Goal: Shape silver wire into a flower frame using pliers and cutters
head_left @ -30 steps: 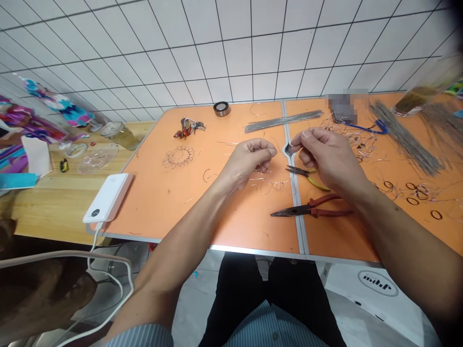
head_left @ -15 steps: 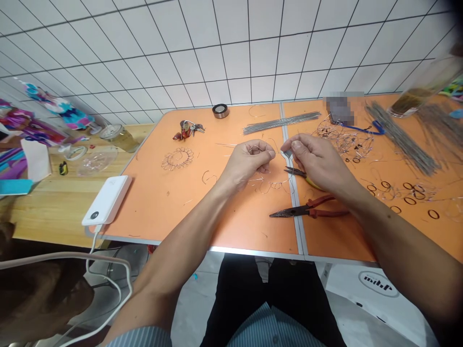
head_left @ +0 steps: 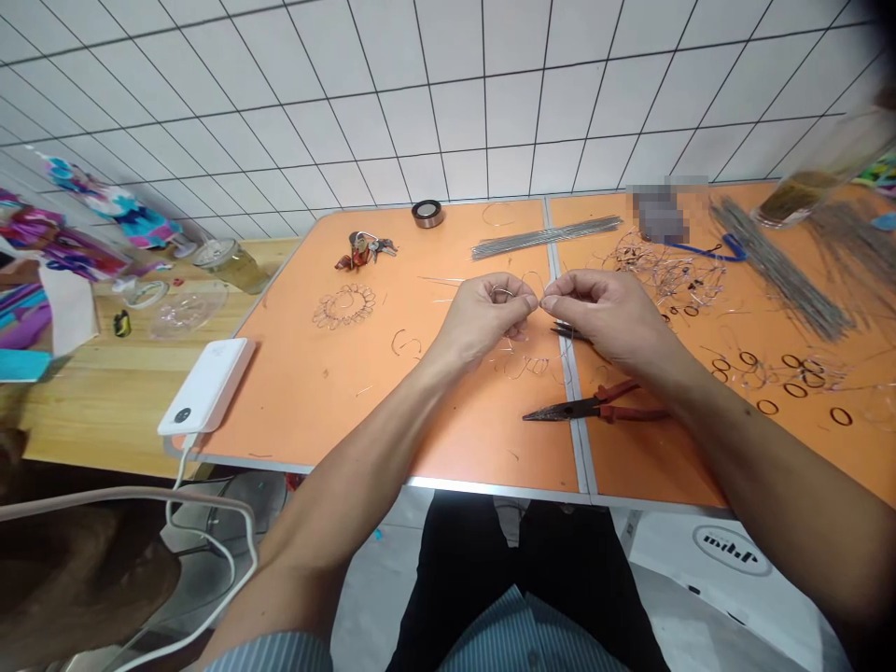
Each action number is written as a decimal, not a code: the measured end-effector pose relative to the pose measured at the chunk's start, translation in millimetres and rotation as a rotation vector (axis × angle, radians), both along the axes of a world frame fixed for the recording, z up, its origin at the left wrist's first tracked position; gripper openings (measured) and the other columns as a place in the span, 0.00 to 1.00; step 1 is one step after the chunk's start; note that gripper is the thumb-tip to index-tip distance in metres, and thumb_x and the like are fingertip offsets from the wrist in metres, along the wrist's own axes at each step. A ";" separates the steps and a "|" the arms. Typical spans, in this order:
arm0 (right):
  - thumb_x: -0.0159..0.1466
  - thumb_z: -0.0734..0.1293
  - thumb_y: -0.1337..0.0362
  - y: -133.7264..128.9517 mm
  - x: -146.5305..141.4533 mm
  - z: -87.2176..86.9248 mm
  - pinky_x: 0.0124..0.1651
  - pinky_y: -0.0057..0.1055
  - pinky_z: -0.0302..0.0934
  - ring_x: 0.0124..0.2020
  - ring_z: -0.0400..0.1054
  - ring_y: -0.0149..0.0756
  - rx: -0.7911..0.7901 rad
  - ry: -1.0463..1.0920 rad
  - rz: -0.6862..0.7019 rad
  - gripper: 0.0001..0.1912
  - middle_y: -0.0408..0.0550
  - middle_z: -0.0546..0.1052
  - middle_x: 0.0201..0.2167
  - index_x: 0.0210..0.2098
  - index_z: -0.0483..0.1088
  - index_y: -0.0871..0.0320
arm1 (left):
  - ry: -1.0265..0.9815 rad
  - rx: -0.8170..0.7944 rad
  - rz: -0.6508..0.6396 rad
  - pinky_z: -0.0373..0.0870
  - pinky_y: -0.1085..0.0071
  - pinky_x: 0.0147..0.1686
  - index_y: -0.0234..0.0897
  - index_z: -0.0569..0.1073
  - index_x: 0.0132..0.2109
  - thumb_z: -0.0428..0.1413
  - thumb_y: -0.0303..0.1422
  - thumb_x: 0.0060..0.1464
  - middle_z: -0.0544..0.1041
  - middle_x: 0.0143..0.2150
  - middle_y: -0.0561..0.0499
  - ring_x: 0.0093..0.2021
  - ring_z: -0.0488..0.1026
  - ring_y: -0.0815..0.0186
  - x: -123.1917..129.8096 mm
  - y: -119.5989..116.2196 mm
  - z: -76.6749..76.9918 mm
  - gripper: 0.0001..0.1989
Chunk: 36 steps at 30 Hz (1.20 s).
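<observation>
My left hand (head_left: 480,317) pinches a thin, looped wire (head_left: 501,291); part of it shows among the curled fingers. The fingertips of my right hand (head_left: 609,303) meet the left ones and are closed on the wire's end, which is mostly hidden. Below my right hand lie red-handled long-nose pliers (head_left: 564,411). Another pair of pliers (head_left: 568,331) is partly covered by that hand, with only dark jaws showing. Bent wire pieces (head_left: 528,364) rest on the orange table (head_left: 448,439) under my hands.
A flower-shaped wire ring (head_left: 344,306), keys (head_left: 365,250) and a tape roll (head_left: 427,214) lie leftward. Straight wires (head_left: 546,237) lie behind my hands. Tangled wire (head_left: 665,266), dark rings (head_left: 794,390) and a wire bundle (head_left: 784,271) are rightward. A white power bank (head_left: 208,387) overlaps the table's left edge.
My right hand has moved slightly left and its fingertips now meet those of my left hand, closing the small gap. The left hand has shifted slightly right.
</observation>
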State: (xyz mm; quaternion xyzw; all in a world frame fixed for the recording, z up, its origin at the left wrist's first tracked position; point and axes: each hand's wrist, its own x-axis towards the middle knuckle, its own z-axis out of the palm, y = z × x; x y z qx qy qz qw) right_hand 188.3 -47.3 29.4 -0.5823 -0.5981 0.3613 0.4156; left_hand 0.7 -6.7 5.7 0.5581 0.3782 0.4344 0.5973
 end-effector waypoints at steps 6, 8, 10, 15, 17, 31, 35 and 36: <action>0.65 0.75 0.64 1.8 -0.3 -5.7 0.33 0.35 0.55 0.29 0.62 0.34 0.082 -0.044 -0.022 0.05 0.42 0.74 0.27 0.32 0.81 0.54 | 0.011 0.001 0.032 0.76 0.75 0.27 0.37 0.78 0.32 0.67 0.26 0.59 0.75 0.23 0.57 0.21 0.70 0.74 1.5 1.7 -2.4 0.07; 0.65 0.75 0.64 2.8 -1.2 -9.8 0.33 0.36 0.56 0.29 0.64 0.35 0.138 -0.064 -0.035 0.05 0.43 0.76 0.27 0.32 0.81 0.53 | 0.012 -0.005 0.046 0.77 0.74 0.27 0.37 0.77 0.32 0.66 0.26 0.59 0.75 0.23 0.57 0.21 0.70 0.74 2.7 1.1 -3.5 0.08; 0.64 0.74 0.65 3.3 -2.4 -13.1 0.33 0.36 0.56 0.29 0.64 0.35 0.169 -0.073 -0.052 0.05 0.43 0.77 0.27 0.31 0.81 0.53 | 0.007 0.000 0.052 0.78 0.74 0.28 0.37 0.77 0.32 0.67 0.26 0.59 0.75 0.23 0.57 0.22 0.70 0.74 4.4 -0.1 -5.0 0.08; 0.64 0.74 0.64 3.4 -2.5 -12.0 0.32 0.36 0.57 0.29 0.65 0.35 0.158 -0.074 -0.062 0.05 0.44 0.77 0.27 0.31 0.81 0.54 | 0.004 0.018 0.071 0.77 0.75 0.28 0.36 0.78 0.33 0.67 0.27 0.60 0.76 0.24 0.56 0.23 0.72 0.73 7.6 -2.1 -7.5 0.08; 0.65 0.75 0.62 3.6 -1.0 -8.5 0.32 0.35 0.58 0.29 0.66 0.35 0.124 -0.061 -0.052 0.05 0.44 0.78 0.28 0.33 0.82 0.54 | -0.021 0.003 0.093 0.77 0.75 0.28 0.36 0.79 0.33 0.66 0.27 0.61 0.76 0.23 0.56 0.22 0.71 0.73 7.0 -1.6 -6.0 0.07; 0.66 0.76 0.64 2.0 4.0 -4.4 0.33 0.34 0.62 0.29 0.64 0.34 0.104 0.049 -0.077 0.04 0.44 0.78 0.30 0.34 0.82 0.54 | -0.160 -0.095 0.028 0.78 0.75 0.29 0.37 0.80 0.35 0.71 0.34 0.55 0.73 0.23 0.58 0.22 0.67 0.75 2.0 3.1 -8.2 0.08; 0.67 0.76 0.62 2.0 4.5 -3.6 0.33 0.33 0.62 0.30 0.64 0.33 0.083 0.047 -0.059 0.04 0.44 0.78 0.30 0.35 0.82 0.54 | -0.171 -0.111 0.032 0.79 0.74 0.29 0.37 0.80 0.35 0.71 0.33 0.54 0.73 0.23 0.58 0.21 0.66 0.75 2.1 3.0 -8.4 0.09; 0.67 0.76 0.62 2.1 4.6 -3.4 0.33 0.33 0.62 0.31 0.64 0.33 0.075 0.042 -0.052 0.04 0.44 0.78 0.31 0.35 0.82 0.54 | -0.167 -0.107 0.036 0.78 0.74 0.29 0.36 0.80 0.34 0.71 0.33 0.53 0.73 0.23 0.58 0.21 0.66 0.75 2.0 2.9 -8.2 0.08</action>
